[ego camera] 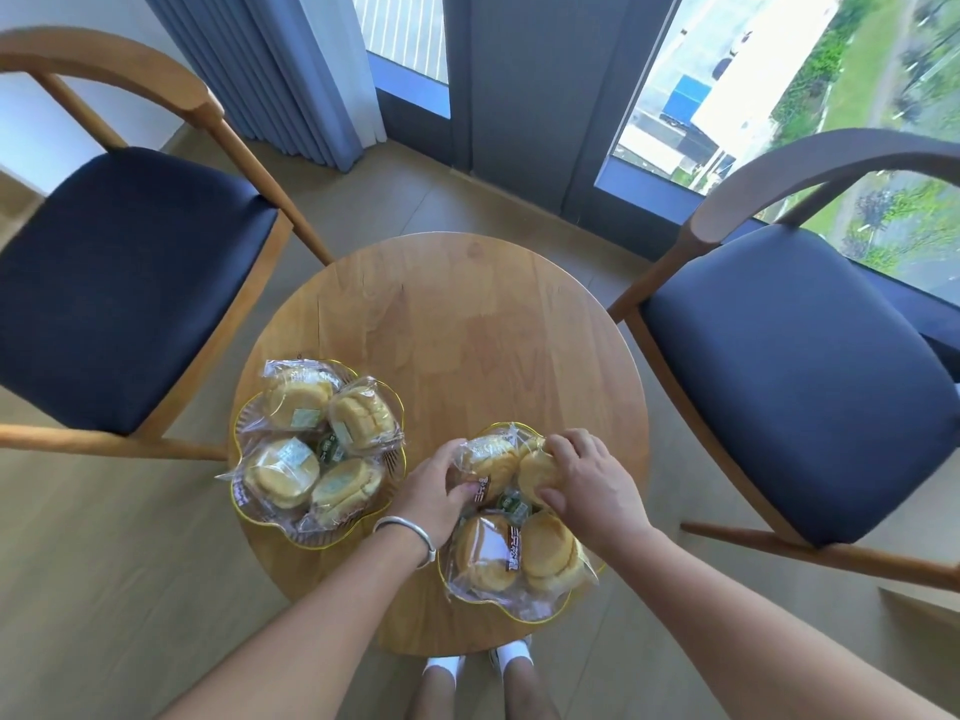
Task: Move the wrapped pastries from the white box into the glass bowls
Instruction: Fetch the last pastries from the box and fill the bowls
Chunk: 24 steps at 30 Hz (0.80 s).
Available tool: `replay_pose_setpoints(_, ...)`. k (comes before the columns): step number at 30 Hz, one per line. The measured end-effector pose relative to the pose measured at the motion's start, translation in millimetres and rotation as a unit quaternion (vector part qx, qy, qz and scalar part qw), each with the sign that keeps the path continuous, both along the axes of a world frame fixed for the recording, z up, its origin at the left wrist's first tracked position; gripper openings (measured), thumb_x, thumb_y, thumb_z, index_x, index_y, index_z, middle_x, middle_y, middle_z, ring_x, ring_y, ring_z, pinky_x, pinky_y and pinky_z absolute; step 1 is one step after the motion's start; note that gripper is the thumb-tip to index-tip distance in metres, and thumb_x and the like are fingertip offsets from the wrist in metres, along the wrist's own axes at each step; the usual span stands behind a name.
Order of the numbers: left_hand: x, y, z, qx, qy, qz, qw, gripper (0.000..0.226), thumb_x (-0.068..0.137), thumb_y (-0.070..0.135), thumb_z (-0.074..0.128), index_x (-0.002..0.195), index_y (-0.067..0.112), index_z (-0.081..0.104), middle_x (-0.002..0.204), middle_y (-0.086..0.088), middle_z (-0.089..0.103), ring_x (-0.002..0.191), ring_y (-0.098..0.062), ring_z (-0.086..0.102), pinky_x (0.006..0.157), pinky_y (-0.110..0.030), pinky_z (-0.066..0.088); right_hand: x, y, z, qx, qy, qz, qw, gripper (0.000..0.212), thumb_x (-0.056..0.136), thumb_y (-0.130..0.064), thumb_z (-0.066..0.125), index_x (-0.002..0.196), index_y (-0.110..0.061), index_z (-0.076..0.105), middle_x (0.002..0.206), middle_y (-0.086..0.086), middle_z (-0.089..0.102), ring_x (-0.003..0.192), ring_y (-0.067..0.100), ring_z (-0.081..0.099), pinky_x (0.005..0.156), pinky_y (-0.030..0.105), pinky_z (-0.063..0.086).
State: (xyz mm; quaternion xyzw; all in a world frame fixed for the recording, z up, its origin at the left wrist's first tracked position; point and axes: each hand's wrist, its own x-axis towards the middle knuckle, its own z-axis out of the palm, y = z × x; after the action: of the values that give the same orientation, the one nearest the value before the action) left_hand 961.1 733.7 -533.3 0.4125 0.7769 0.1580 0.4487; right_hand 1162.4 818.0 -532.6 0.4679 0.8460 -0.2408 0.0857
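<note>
Round wood tabletop [467,304], two glass bowls w/ yellow rims on near half. Left bowl [249,511]: four wrapped pastries [283,475] packed in, wrappers poking over rim at far and left sides, no hand near it. Right bowl [524,615]: also four pastries, two at near side lying flat, one w/ brown label strip [511,550] across it. Both hands at far side of right bowl. Left hand [436,491]: fingers curled, pinching wrapper of far-left pastry [491,459], thumb on wrapper edge; silver bracelet [410,532] on wrist. Right hand [587,485]: fingers curled over top of far-right pastry [537,472], thumb under near side, gripping it. The two held pastries touch each other and sit at bowl's far rim; cannot tell if fully resting in bowl or slightly lifted. Bowls near each other, not touching. White box not in view. Two wood chairs w/ dark blue seats, one left [119,283], one right [789,376] of tabletop. Blue curtain [270,70] and window [779,70] beyond. Feet in white socks [444,667] below near tabletop edge.
</note>
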Motion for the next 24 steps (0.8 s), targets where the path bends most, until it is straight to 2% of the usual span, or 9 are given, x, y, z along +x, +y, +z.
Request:
replay_pose_setpoints(2,-2,7,1,0.008,-0.005,-0.003,1.000,0.051,0.088,0.026,0.065,0.133,0.033,0.045,0.121,0.002,0.061,0.107,-0.021,0.058,0.093,-0.037,0.045,3,-2,2,-0.005,-0.008,-0.023,1.000,0.054,0.083,-0.043,0.066,0.126,-0.022,0.043,0.127,0.002,0.043,0.118,0.023,0.044,0.094,0.031,0.043)
replay_pose_setpoints(6,-2,27,1,0.010,-0.001,-0.014,1.000,0.049,0.087,0.026,0.065,0.132,0.032,0.045,0.127,0.002,0.056,0.112,-0.020,0.054,0.097,-0.039,0.043,9,-4,3,-0.049,0.002,-0.121,0.991,0.053,0.082,-0.044,0.068,0.123,-0.026,0.040,0.129,0.000,0.039,0.117,0.023,0.045,0.086,0.033,0.047)
replay_pose_setpoints(10,-1,35,-3,0.005,0.002,-0.027,1.000,0.048,0.089,0.025,0.063,0.133,0.029,0.046,0.131,0.004,0.054,0.117,-0.019,0.052,0.100,-0.037,0.041,6,-6,-2,-0.033,-0.014,-0.139,0.990,0.055,0.082,-0.049,0.067,0.122,-0.027,0.037,0.121,-0.003,0.043,0.108,0.019,0.047,0.074,0.029,0.046)
replay_pose_setpoints(13,-2,31,2,0.020,0.022,-0.034,0.999,0.051,0.088,0.029,0.064,0.135,0.028,0.043,0.131,0.005,0.049,0.120,-0.017,0.048,0.098,-0.028,0.037,5,-7,-6,-0.020,-0.015,-0.145,0.989,0.055,0.080,-0.050,0.067,0.121,-0.028,0.038,0.120,-0.003,0.044,0.106,0.018,0.047,0.071,0.027,0.044)
replay_pose_setpoints(15,-10,24,10,0.040,0.056,-0.023,0.997,0.056,0.088,0.035,0.063,0.138,0.026,0.040,0.132,0.007,0.046,0.121,-0.014,0.045,0.097,-0.026,0.035,7,-7,-8,-0.026,-0.011,-0.147,0.989,0.060,0.079,-0.052,0.067,0.125,-0.028,0.037,0.124,-0.002,0.043,0.109,0.019,0.047,0.075,0.029,0.047)
replay_pose_setpoints(17,-29,12,25,0.082,0.083,0.012,0.993,0.050,0.088,0.034,0.062,0.135,0.027,0.045,0.128,0.007,0.050,0.116,-0.012,0.050,0.097,-0.029,0.041,11,-7,-7,-0.040,0.000,-0.155,0.987,0.073,0.077,-0.057,0.068,0.135,-0.031,0.032,0.136,-0.002,0.039,0.119,0.020,0.045,0.085,0.033,0.050)
replay_pose_setpoints(19,-57,-3,43,0.124,0.103,0.080,0.984,0.039,0.089,0.031,0.060,0.127,0.030,0.053,0.117,0.008,0.057,0.104,-0.010,0.058,0.090,-0.033,0.049,16,-8,0,-0.050,0.007,-0.170,0.984,0.087,0.074,-0.066,0.066,0.143,-0.033,0.026,0.147,-0.001,0.033,0.130,0.021,0.038,0.095,0.039,0.048)
replay_pose_setpoints(21,-88,-21,57,0.132,0.136,0.154,0.970,0.034,0.089,0.028,0.057,0.123,0.032,0.056,0.112,0.007,0.061,0.098,-0.010,0.061,0.085,-0.034,0.051,20,-14,9,-0.040,-0.002,-0.178,0.983,0.093,0.072,-0.071,0.064,0.146,-0.032,0.023,0.151,0.001,0.030,0.136,0.022,0.032,0.101,0.042,0.044)
replay_pose_setpoints(24,-134,-45,65,0.092,0.181,0.231,0.951,0.042,0.088,0.025,0.056,0.130,0.026,0.053,0.125,-0.002,0.058,0.109,-0.019,0.056,0.092,-0.037,0.045,22,-30,18,0.004,-0.040,-0.171,0.984,0.095,0.073,-0.072,0.060,0.148,-0.030,0.020,0.154,0.004,0.028,0.140,0.023,0.025,0.105,0.043,0.038)
